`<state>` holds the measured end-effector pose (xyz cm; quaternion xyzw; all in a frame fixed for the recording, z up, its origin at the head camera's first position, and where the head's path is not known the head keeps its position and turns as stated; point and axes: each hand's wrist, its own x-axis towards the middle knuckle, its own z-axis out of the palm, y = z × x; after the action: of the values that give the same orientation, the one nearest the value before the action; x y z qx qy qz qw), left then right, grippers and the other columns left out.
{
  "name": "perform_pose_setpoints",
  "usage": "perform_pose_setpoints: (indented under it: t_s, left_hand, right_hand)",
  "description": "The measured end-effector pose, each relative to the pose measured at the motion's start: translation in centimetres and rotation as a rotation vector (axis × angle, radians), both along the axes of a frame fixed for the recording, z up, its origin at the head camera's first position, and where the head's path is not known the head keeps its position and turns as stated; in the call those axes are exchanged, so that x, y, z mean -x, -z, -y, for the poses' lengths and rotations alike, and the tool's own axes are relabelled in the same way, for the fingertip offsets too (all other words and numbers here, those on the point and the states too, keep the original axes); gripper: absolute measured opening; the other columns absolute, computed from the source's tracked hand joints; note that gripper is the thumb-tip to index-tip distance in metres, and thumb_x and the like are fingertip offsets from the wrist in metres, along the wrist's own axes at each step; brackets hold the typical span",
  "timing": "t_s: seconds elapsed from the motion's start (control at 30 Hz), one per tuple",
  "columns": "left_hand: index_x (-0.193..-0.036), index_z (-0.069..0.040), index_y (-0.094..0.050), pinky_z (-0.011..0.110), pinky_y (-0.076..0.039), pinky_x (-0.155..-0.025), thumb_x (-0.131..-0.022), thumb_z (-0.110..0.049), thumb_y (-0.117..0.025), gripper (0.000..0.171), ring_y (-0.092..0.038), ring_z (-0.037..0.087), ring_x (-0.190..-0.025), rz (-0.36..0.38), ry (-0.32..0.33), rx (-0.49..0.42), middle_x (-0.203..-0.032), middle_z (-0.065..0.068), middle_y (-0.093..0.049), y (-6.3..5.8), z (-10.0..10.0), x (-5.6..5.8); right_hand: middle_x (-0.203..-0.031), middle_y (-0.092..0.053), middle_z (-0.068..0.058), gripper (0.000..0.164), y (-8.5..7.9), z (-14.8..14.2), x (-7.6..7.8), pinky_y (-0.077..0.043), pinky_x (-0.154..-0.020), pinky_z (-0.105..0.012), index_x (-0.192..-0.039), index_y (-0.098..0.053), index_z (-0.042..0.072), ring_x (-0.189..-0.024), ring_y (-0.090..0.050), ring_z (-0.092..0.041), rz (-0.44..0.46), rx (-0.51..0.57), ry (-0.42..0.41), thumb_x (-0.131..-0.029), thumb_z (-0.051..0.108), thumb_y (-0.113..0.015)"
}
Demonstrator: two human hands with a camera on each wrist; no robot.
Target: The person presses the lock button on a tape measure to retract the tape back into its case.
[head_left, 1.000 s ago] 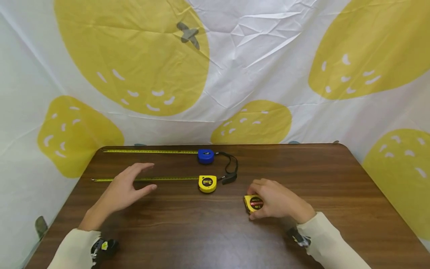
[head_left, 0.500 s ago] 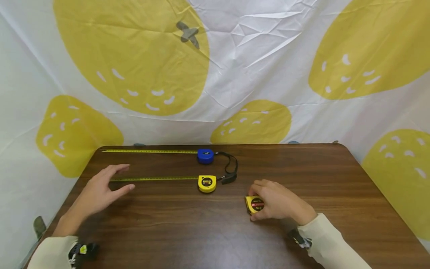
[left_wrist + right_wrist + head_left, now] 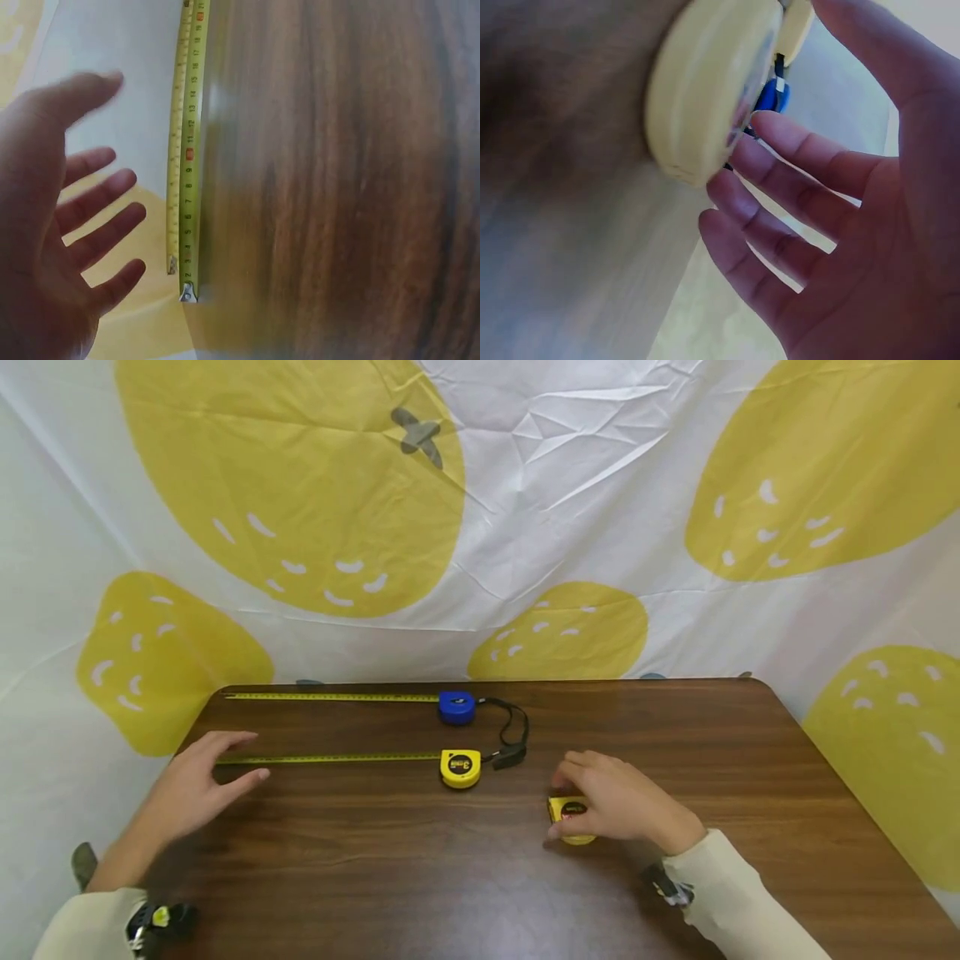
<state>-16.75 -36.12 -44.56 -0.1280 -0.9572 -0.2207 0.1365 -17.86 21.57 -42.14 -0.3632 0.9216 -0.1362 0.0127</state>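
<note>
My left hand (image 3: 183,789) hovers at the left of the table, fingers and thumb spread, over the end of an extended yellow blade (image 3: 337,759). That blade runs to a yellow tape measure (image 3: 460,769) lying mid-table; its hook end (image 3: 187,294) shows in the left wrist view, beside spread fingers holding nothing. My right hand (image 3: 626,802) is over a second yellow tape measure (image 3: 573,808), which lies on the table with the thumb across its front. In the right wrist view its case (image 3: 697,90) stands beyond loosely extended fingertips (image 3: 724,229).
Behind, a blue tape measure (image 3: 456,707) has its blade (image 3: 333,697) drawn out leftward, parallel to the nearer one. Black wrist straps (image 3: 512,752) lie right of the two cases. A lemon-printed cloth (image 3: 517,527) hangs along the table's back edge.
My left hand has moved left along the blade to its end. My right hand, which gripped the nearest yellow tape measure, has loosened its fingers from it.
</note>
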Motion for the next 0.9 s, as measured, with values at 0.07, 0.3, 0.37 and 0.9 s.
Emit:
perform_pose_setpoints:
  t_s: [0.07,0.3,0.37,0.9]
  left_hand:
    - [-0.140,0.005,-0.065,0.074,-0.045,-0.100,-0.097,-0.027,-0.086,0.058,-0.059,0.056,-0.126,-0.009,-0.002,0.011,-0.136,0.031,-0.064,0.0,0.2,0.0]
    - [-0.132,0.010,-0.065,0.075,-0.046,-0.098,-0.096,-0.017,-0.082,0.048,-0.059,0.060,-0.122,-0.023,-0.035,0.039,-0.131,0.036,-0.064,0.1,1.2,0.3]
    - [-0.132,0.010,-0.065,0.075,-0.046,-0.098,-0.097,-0.018,-0.081,0.047,-0.058,0.061,-0.121,-0.011,-0.051,0.051,-0.131,0.037,-0.063,0.1,1.4,0.5]
    - [-0.135,0.020,-0.057,0.076,-0.042,-0.103,-0.104,-0.027,-0.073,0.059,-0.051,0.069,-0.125,0.211,-0.157,0.148,-0.135,0.049,-0.054,-0.8,3.2,1.4]
  right_hand:
    - [-0.106,-0.065,0.007,0.052,-0.1,0.3,0.4,-0.059,-0.084,-0.045,-0.112,-0.075,0.014,-0.097,-0.068,-0.019,-0.027,0.002,-0.005,-0.091,0.059,-0.087]
    - [-0.110,-0.067,0.004,0.046,-0.9,2.6,1.8,-0.060,-0.088,-0.048,-0.116,-0.077,0.011,-0.103,-0.069,-0.024,-0.081,0.026,0.011,-0.096,0.052,-0.084]
    - [-0.110,-0.068,0.002,0.045,-1.1,3.4,2.1,-0.059,-0.086,-0.047,-0.116,-0.077,0.011,-0.101,-0.067,-0.022,-0.086,0.043,0.012,-0.096,0.051,-0.084]
    - [-0.119,-0.068,-0.001,0.055,-1.1,9.6,4.2,-0.059,-0.083,-0.044,-0.132,-0.074,0.012,-0.108,-0.066,-0.024,-0.030,-0.025,0.033,-0.098,0.055,-0.081]
